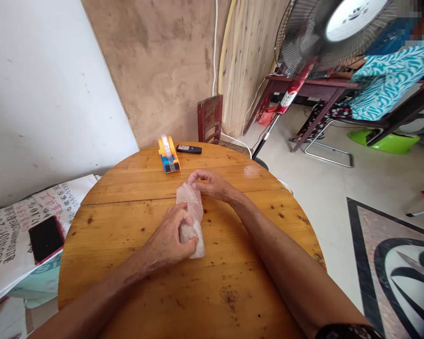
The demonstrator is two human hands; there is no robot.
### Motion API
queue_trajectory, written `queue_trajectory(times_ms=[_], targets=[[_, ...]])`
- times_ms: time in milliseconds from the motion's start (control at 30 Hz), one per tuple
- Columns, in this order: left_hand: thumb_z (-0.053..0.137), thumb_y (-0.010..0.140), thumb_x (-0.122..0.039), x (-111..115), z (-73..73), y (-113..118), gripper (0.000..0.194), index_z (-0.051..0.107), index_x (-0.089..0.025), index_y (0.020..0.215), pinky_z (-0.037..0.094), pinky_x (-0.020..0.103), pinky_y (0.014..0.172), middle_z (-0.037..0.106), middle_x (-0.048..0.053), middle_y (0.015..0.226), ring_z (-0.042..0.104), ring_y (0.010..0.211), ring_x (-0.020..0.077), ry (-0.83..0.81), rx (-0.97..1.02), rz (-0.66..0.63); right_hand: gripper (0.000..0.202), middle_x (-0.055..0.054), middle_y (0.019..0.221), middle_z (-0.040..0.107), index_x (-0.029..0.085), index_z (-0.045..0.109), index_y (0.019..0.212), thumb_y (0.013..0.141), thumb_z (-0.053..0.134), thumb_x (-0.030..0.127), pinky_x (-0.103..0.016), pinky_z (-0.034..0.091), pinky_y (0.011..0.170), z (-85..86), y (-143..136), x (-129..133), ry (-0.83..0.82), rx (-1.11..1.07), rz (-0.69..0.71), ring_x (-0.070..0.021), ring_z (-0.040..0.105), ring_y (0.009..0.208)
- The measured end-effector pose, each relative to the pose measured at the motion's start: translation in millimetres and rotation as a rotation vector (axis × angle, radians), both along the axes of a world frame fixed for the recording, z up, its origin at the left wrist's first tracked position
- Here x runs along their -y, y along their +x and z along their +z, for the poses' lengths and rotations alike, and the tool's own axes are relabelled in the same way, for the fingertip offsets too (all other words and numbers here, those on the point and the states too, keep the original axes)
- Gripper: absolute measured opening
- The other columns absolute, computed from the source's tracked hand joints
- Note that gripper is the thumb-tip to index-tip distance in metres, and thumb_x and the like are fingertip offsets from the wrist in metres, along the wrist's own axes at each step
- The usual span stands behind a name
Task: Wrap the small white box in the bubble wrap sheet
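A long, narrow bundle of translucent whitish plastic, which looks like bubble wrap (195, 202), lies on the round wooden table (233, 268) in the head view. My left hand (171, 230) curls over its near half, thumb on the near side and fingers around the middle. At the far end, my right hand (214, 185) has its thumb and fingertips closed together at the wrap's edge. Whatever may be inside the wrap cannot be made out. Beyond it stands an orange and blue tape dispenser (168, 157) with a roll of clear tape.
Beside the dispenser lies a black remote control (189, 149). A red phone (46, 239) rests on printed sheets (7, 235) at the left. Past the table are a wooden chair (210, 117), a standing fan (292, 92), and a person in a patterned top (392, 80) at another table.
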State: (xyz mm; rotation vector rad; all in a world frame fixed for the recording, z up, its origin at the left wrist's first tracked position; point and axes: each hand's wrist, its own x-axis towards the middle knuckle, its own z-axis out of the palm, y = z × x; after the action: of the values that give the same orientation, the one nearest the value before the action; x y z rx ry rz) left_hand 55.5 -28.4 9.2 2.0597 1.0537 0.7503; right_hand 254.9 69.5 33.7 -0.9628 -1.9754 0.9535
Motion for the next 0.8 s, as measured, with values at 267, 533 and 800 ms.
queue_trajectory(times_ms=[267, 533, 800], targets=[[0.060, 0.066, -0.018, -1.9, 6.7, 0.7, 0.027, 0.047, -0.022, 0.090, 0.031, 0.053, 0.112, 0.046, 0.015, 0.142, 0.030, 0.143, 0.0341, -0.061, -0.058, -0.021, 0.008, -0.003, 0.086, 0.069, 0.017, 0.062, 0.077, 0.079, 0.059, 0.025, -0.033, 0.047, 0.086, 4.9, 6.5, 0.4, 0.011, 0.059, 0.034, -0.0185, 0.062, 0.087], [0.059, 0.066, -0.016, -6.6, 1.0, 0.5, 0.027, 0.046, -0.023, 0.089, 0.036, 0.050, 0.108, 0.056, 0.011, 0.124, 0.039, 0.136, 0.0307, -0.029, -0.020, -0.065, 0.010, -0.003, 0.087, 0.068, 0.017, 0.064, 0.084, 0.081, 0.055, 0.019, -0.030, 0.045, 0.083, 2.4, 2.8, -2.5, 0.094, 0.220, 0.018, -0.0169, 0.061, 0.085], [0.061, 0.068, -0.018, 1.5, 5.6, -0.9, 0.034, 0.050, -0.019, 0.100, 0.038, 0.054, 0.104, 0.043, 0.017, 0.141, 0.042, 0.132, 0.0344, 0.125, -0.079, 0.026, 0.021, -0.002, 0.086, 0.071, 0.019, 0.068, 0.099, 0.079, 0.063, 0.014, -0.035, 0.032, 0.085, -30.9, -12.5, -1.5, 0.225, 0.510, -0.277, -0.0224, 0.057, 0.093]])
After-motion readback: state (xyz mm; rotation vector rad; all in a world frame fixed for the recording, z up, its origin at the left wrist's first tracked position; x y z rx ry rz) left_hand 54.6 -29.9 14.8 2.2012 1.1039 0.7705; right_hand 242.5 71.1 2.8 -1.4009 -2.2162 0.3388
